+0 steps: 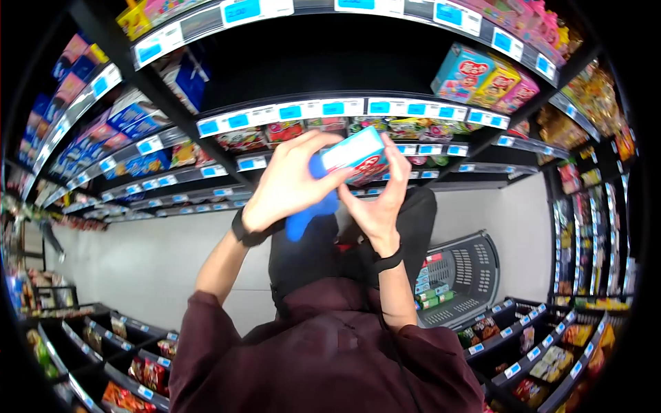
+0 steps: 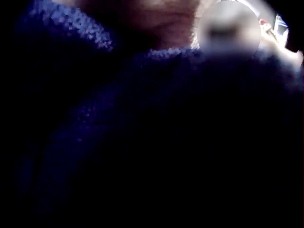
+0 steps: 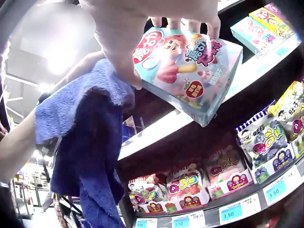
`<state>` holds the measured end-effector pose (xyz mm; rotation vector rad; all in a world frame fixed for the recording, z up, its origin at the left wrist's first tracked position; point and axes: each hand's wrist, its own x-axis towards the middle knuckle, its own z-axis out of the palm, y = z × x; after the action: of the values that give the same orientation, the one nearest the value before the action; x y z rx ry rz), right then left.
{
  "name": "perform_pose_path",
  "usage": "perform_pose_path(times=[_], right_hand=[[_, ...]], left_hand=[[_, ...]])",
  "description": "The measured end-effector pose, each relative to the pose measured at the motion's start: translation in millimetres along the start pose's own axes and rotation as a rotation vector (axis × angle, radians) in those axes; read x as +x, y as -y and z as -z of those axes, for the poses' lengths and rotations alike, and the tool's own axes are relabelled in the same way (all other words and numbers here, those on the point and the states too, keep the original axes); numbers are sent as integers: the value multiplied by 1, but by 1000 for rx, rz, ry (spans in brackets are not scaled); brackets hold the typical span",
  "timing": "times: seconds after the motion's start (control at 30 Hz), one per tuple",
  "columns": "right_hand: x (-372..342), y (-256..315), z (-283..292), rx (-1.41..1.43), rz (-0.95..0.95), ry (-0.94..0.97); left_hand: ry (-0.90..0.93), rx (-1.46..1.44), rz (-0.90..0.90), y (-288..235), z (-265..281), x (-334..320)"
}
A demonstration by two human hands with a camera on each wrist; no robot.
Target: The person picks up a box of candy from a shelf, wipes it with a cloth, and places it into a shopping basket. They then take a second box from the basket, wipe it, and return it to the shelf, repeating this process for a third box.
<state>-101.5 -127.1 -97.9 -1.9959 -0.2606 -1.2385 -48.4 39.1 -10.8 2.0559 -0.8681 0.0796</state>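
A light-blue box [image 1: 354, 153] with pink and red print is tilted between the two hands in front of the shelves. The right hand [image 1: 380, 203] grips it; in the right wrist view the right hand [image 3: 156, 23] has its thumb on one edge of the box [image 3: 190, 71] and fingers along the other. The left hand [image 1: 292, 179] holds a blue cloth [image 1: 310, 213], with its fingers and thumb at the box's left end. In the right wrist view the cloth [image 3: 90, 133] hangs down. Dark cloth fills most of the left wrist view.
Similar boxes [image 1: 465, 76] stand on the upper shelf at the right. Bagged sweets [image 3: 185, 185] line a lower shelf behind price tags [image 3: 232, 213]. A grey basket [image 1: 475, 268] with several small packs sits on the floor by the person's right leg. More shelves stand on both sides.
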Motion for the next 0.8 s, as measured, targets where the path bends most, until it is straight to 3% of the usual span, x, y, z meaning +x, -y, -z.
perform_pose_path(times=[0.07,0.13,0.2,0.27,0.37,0.47,0.6,0.63,0.8], right_hand=[[1,-1,4,15,-48,-31],[-1,8,18,-169,-99,-106],[-20,9,27,-114,-198,-235],[-50,3,38,28,-212,-196],[-48,21,37,-10,-333,-1],[-67,7,26,40,-461,48],[-75,-7,31,278,-645,-51],[-83,-15,26,305,-587,-214],[-89,-38,49,323,-586,-288]], left_hand=[[-4,-6,-67,2,-8,10],[-22,-35,-48,-5,-17,18],[-86,-13,-78,-6,-29,27],[-95,-51,10,-12,-39,36],[-77,-114,107,-15,-63,50],[-3,-227,105,-32,-89,57],[26,-354,84,-45,-126,55],[71,-362,140,-44,-130,55],[59,-537,107,-41,-132,66]])
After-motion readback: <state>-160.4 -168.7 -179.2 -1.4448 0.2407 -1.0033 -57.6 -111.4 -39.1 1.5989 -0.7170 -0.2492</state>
